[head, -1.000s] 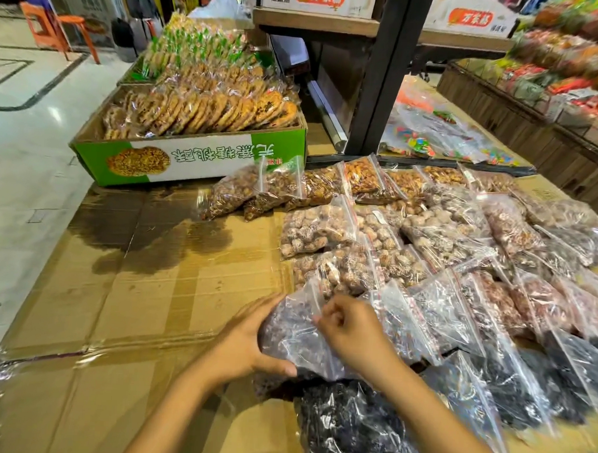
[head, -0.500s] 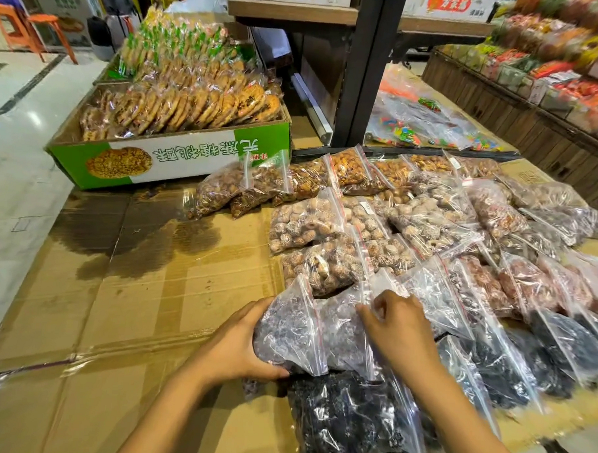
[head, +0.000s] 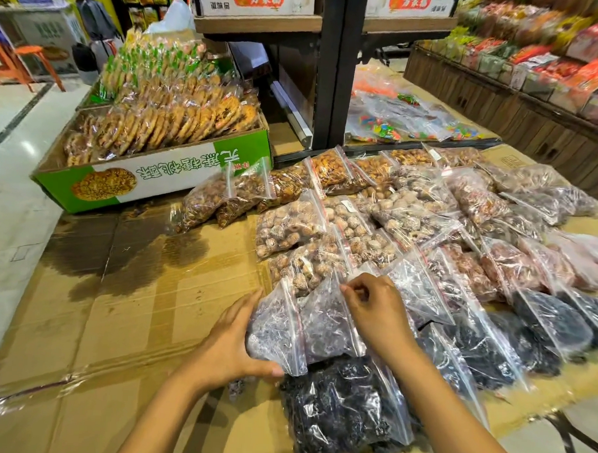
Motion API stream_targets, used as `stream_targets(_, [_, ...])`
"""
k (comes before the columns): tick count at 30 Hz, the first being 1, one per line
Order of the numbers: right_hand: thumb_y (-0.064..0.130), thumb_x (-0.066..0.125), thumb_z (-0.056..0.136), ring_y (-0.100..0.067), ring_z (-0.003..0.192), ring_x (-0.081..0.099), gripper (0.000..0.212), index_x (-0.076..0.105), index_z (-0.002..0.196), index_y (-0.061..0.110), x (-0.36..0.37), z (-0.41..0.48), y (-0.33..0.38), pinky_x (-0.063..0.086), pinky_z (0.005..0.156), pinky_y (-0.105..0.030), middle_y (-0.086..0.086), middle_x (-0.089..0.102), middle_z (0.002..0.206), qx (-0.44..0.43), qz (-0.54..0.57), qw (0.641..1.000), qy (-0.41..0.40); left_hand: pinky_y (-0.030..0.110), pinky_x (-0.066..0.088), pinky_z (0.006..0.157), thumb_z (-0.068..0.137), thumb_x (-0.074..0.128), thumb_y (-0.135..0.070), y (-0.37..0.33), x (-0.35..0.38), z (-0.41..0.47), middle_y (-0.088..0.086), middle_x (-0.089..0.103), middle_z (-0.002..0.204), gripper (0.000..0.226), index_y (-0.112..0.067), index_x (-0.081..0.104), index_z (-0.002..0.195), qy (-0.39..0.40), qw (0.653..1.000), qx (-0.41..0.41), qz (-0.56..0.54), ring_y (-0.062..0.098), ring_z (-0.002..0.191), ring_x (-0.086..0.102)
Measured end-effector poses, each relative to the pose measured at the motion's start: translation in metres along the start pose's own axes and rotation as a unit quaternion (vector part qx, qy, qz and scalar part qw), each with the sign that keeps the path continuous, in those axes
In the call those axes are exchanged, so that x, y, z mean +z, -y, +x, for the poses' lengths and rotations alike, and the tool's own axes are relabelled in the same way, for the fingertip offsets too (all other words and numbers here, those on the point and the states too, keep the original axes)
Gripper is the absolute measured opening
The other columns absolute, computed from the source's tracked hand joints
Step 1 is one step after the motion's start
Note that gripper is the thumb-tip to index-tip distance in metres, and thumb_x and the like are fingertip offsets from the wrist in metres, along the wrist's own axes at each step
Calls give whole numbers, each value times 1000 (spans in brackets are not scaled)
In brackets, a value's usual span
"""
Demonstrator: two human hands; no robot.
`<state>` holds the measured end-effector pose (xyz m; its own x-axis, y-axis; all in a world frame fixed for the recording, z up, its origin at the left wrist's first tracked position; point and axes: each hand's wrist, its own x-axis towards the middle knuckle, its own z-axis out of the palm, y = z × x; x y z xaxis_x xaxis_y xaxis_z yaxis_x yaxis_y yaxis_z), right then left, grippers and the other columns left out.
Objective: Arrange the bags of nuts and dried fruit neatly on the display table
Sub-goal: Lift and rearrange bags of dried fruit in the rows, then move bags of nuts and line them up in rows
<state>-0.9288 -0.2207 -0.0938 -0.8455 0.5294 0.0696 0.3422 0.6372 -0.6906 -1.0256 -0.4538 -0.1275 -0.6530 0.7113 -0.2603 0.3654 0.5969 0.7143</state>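
Several clear zip bags of nuts and dried fruit lie in overlapping rows on the cardboard-covered display table (head: 122,321). My left hand (head: 232,346) cups the left side and bottom of the front-left bag of purplish dried fruit (head: 274,328). My right hand (head: 378,312) pinches the top edge of the neighbouring purplish bag (head: 326,325), which leans against the first. A bag of black dried fruit (head: 344,409) lies in front of both. Bags of round brown nuts (head: 287,226) sit just behind.
A green and white box of wrapped biscuits (head: 149,172) stands at the table's back left. A black shelf post (head: 335,70) rises behind the bags, with candy bags (head: 391,124) to its right. Wooden shelving with packaged goods (head: 554,80) runs along the right.
My right hand has shifted right from the first purplish bag to the top of the second one. The left hand stays on the first bag. The camera has moved closer.
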Motion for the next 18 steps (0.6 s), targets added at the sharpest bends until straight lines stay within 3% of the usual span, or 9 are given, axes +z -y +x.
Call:
stream_targets(3, [38, 59, 86, -15, 96, 53, 24, 57, 102, 20, -23, -8, -14, 49, 83, -33, 8, 54, 91, 25, -11, 999, -43, 49, 14, 118, 41, 55, -94, -18, 7, -1, -14, -15, 158, 132, -52, -19, 141, -44, 999, 10, 10, 12, 146, -4])
stream_targets(8, [40, 60, 85, -26, 113, 38, 44, 48, 119, 14, -75, -4, -56, 37, 90, -39, -8, 52, 113, 44, -102, 990, -86, 41, 3, 118, 58, 48, -89, -77, 20, 17, -14, -25, 155, 117, -48, -22, 141, -108, 989, 48, 89, 9, 144, -18])
stream_targets(12, [43, 57, 86, -32, 115, 37, 54, 42, 125, 9, -113, 16, -89, 38, 93, -44, -14, 48, 120, 66, -153, 984, -62, 44, 2, 119, 60, 24, -95, -123, 36, 47, -5, -24, 157, 109, -42, -23, 143, -140, 977, 60, 152, 17, 145, -19])
stream_targets(16, [42, 57, 87, -33, 120, 36, 59, 37, 131, 9, -137, 40, -124, 37, 95, -44, -15, 45, 125, 76, -156, 984, -28, 45, -4, 118, 62, 15, -94, -162, 62, 84, 0, -26, 156, 103, -42, -34, 136, -125, 976, 26, 178, 22, 144, -22])
stream_targets(18, [41, 60, 85, -36, 121, 35, 59, 40, 127, 5, -149, 56, -147, 36, 98, -46, -20, 46, 126, 81, -161, 983, -13, 46, -1, 119, 61, 15, -93, -180, 73, 107, 3, -23, 158, 108, -37, -22, 145, -122, 978, 18, 171, 23, 145, -19])
